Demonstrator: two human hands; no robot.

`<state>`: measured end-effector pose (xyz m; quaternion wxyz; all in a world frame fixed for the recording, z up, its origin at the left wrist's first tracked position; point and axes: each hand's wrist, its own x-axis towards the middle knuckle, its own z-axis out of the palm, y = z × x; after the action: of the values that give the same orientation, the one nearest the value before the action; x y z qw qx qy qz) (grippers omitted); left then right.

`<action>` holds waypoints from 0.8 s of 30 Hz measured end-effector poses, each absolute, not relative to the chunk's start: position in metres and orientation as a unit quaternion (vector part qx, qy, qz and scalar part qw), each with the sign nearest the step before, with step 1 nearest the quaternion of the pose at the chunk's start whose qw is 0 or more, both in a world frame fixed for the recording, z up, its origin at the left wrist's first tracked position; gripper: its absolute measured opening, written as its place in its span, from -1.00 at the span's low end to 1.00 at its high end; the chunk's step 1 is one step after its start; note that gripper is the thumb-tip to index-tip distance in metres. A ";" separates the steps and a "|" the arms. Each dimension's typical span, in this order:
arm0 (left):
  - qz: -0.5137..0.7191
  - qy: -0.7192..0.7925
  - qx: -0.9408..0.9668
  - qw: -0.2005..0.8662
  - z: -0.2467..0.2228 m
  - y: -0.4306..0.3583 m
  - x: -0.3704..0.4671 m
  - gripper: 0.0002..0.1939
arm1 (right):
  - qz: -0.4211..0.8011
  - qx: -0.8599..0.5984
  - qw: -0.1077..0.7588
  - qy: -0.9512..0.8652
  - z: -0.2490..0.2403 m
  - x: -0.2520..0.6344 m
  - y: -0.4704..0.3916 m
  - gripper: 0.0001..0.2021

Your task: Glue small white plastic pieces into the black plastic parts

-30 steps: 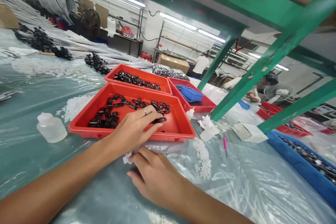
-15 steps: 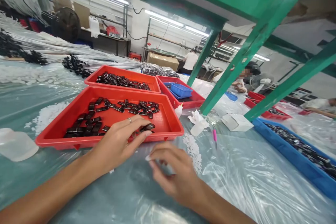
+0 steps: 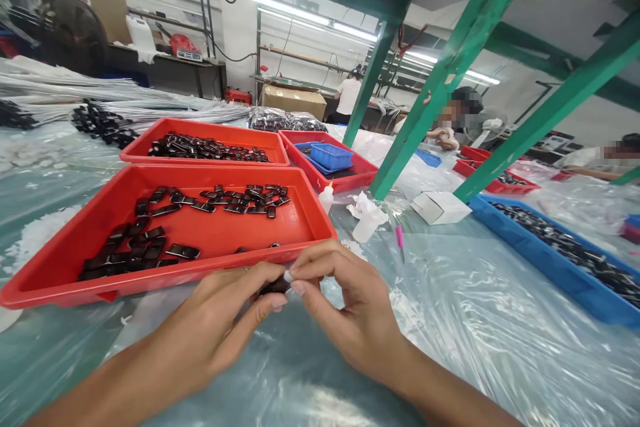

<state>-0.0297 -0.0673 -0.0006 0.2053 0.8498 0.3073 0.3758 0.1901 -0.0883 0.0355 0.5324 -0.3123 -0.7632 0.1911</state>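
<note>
Between thumb and fingers, my left hand point(image 3: 225, 320) grips a dark glossy piece point(image 3: 276, 284) just in front of the near red tray point(image 3: 220, 240). My right hand point(image 3: 350, 307) pinches a small white piece point(image 3: 289, 276), held against the right end of the dark piece. The fingertips of both hands nearly meet. Many similar dark pieces point(image 3: 183, 251) lie in the near red tray, mostly at its left side and along the back.
Behind stands a second red tray point(image 3: 137, 147) of dark pieces. To the right are a small bottle point(image 3: 327, 199), a crumpled tissue point(image 3: 367, 207), a pink-handled tool point(image 3: 399, 237), a white box point(image 3: 440, 207), a blue tray point(image 3: 540, 267) and green posts point(image 3: 415, 127). People sit further back.
My left hand has lifted the dark piece out over the tray's near edge. My right hand has moved up to it, bringing the white piece against it. The view has shifted slightly.
</note>
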 end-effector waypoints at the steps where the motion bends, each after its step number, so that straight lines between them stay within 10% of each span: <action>1: 0.376 0.311 0.846 0.218 -0.002 -0.068 -0.029 -0.77 | 0.199 -0.314 0.524 -0.766 0.036 0.192 -0.088 -0.90; 18: 0.405 0.345 0.824 0.195 -0.009 -0.065 -0.024 -0.85 | 0.207 -0.341 0.448 -0.800 0.048 0.240 -0.070 -0.89; 24: 0.361 0.320 0.873 0.070 -0.005 -0.058 -0.033 -0.75 | 0.199 -0.435 0.133 -0.868 0.036 0.296 -0.061 -0.85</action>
<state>-0.0328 -0.0581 -0.0046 0.0701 0.8729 0.3203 0.3613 0.2956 -0.0607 0.0357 0.1332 -0.4350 -0.8681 0.1987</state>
